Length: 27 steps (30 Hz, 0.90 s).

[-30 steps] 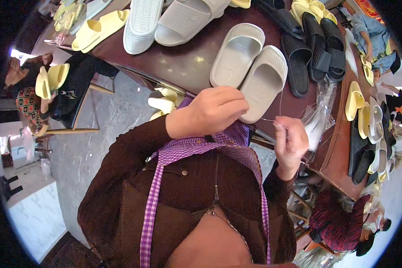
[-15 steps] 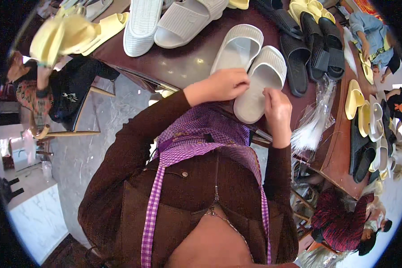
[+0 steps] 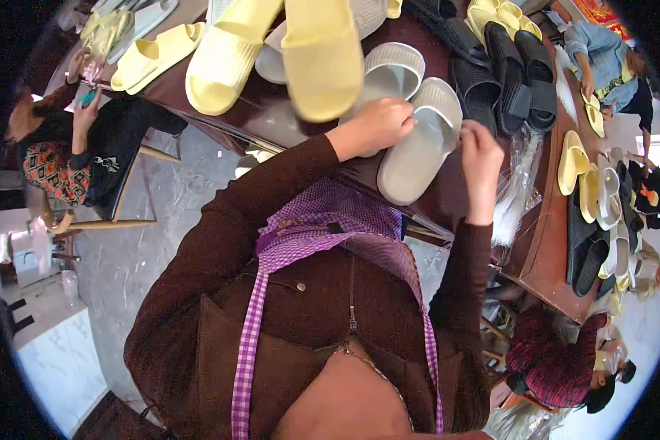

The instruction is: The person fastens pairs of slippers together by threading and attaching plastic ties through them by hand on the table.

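A: Looking at the hands, both have come forward onto the grey slide sandal (image 3: pixel 418 150) since a second ago; then they were pulled back near the chest, drawing what looked like a thin thread between them.

B: So the thread work has given way to handling the sandal itself?

A: I'd judge so. The left hand (image 3: pixel 378 126) now lies curled over the sandal's inner edge, fingers bent and pressing down on it. The right hand (image 3: pixel 480 158) sits at the sandal's three o'clock side, fingers drawn together as if pinching the strap edge; what, if anything, lies between the fingertips I cannot tell.

B: Where is the sandal?

A: On the dark brown bench (image 3: pixel 543 242), toe pointing to about seven o'clock, touching its grey twin (image 3: pixel 392 73) at eleven o'clock.

B: Anything else new?

A: Two pale yellow sandals (image 3: pixel 271 44) now hang large at twelve o'clock, where half a second ago only white ones lay.

B: And the arms?

A: Both forearms in brown sleeves reach up from the chest, the left bent across, the right nearly upright with the wrist cocked inward. Black sandals (image 3: pixel 506 66) lie at one o'clock, clear plastic bags (image 3: pixel 517 194) just beside the right wrist.
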Motion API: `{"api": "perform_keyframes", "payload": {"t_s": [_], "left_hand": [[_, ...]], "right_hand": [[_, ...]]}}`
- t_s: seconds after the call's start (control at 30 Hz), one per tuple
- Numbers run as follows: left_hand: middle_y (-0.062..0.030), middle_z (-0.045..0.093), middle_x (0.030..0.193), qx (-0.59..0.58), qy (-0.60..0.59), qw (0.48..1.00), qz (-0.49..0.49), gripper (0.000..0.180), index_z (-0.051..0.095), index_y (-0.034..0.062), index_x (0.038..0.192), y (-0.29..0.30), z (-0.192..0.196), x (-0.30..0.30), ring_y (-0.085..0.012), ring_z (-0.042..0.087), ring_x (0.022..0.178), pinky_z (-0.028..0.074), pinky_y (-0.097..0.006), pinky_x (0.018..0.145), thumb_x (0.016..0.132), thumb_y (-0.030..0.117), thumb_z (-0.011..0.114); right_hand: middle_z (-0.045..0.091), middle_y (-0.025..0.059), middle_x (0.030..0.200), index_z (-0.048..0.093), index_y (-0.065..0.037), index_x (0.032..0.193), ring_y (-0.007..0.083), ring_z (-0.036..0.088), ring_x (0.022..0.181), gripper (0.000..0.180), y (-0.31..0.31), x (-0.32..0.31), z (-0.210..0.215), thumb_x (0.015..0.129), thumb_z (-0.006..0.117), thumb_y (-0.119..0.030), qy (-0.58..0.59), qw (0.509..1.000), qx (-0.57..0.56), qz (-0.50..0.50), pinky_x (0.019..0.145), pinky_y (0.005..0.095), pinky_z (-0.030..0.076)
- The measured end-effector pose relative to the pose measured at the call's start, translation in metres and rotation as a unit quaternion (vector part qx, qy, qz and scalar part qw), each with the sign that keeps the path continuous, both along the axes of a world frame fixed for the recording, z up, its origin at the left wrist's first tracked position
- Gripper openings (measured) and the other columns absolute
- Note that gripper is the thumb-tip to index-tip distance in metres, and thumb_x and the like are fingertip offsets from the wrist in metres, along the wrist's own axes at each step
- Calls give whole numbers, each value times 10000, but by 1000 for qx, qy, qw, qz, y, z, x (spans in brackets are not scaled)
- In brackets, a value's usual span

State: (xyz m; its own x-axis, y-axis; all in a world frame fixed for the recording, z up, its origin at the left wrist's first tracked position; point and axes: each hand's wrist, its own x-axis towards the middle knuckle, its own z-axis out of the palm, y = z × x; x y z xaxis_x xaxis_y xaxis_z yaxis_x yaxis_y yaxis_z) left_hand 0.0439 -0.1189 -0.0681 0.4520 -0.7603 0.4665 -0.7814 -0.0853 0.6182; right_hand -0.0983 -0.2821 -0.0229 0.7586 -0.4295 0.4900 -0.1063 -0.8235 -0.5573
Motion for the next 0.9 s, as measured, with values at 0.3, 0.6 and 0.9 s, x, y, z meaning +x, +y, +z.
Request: {"api": "perform_keyframes", "payload": {"t_s": [0.3, 0.6, 0.9], "left_hand": [[-142, 590, 806, -79, -65, 995, 0, 176, 575, 25, 743, -10, -8, 12, -328, 579, 810, 467, -421, 724, 814, 184, 554], [-151, 535, 802, -143, -71, 987, -11, 79, 533, 22, 769, -16, -17, 21, -340, 538, 808, 441, -423, 741, 807, 88, 515], [-177, 506, 856, -145, 8, 989, 12, 48, 516, -5, 822, -25, -19, 25, -364, 527, 833, 437, -413, 735, 809, 26, 482]], "right_hand": [[602, 234, 657, 640, 36, 693, 354, 613, 625, 467, -84, 81, -10, 777, 609, -422, 275, 958, -16, -82, 601, 433, 461], [588, 55, 553, 652, 35, 710, 136, 521, 448, 346, -100, 116, -25, 778, 660, -304, 302, 952, 53, 2, 454, 279, 397], [598, 15, 685, 655, -5, 826, 112, 524, 598, 131, -74, 147, -10, 773, 603, -113, 137, 946, 273, 107, 540, 268, 411]]}}
